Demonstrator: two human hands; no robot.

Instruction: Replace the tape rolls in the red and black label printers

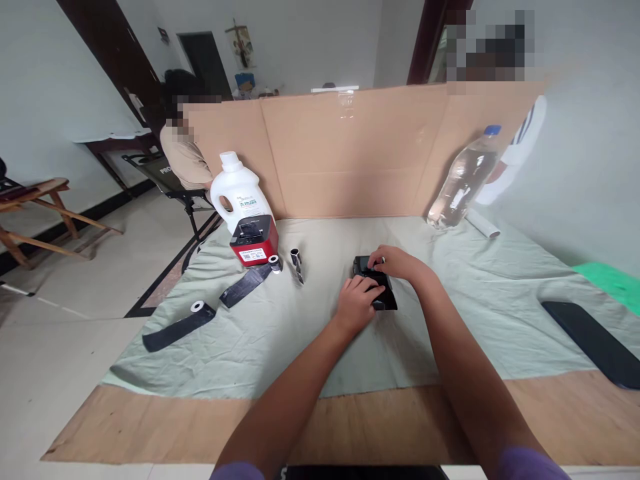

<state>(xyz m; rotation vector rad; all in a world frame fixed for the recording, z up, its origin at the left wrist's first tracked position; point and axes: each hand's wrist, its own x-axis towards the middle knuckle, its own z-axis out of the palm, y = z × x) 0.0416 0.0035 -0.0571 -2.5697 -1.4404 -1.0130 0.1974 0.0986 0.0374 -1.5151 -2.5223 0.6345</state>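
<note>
A small black device or case (385, 298), with a dark flap or sheet toward me, lies on the pale green cloth (320, 347). My left hand (356, 303) rests on its left side, fingers bent over the dark sheet. At the far edge my right hand (393, 261) has its thumb and fingers pinched together on the device; what lies between them is too small to tell. To the left are a black roll with a white core (199, 307), partly unrolled, a smaller roll (275, 265) with a dark strip (245, 287), and another dark roll (296, 257).
A red and black box-shaped machine (255, 243) stands before a white jug (243, 193). Cardboard (350, 160) walls the far side. A clear bottle (463, 180), white tube (483, 224) and dark phone (593, 340) are at right. People sit beyond the cardboard.
</note>
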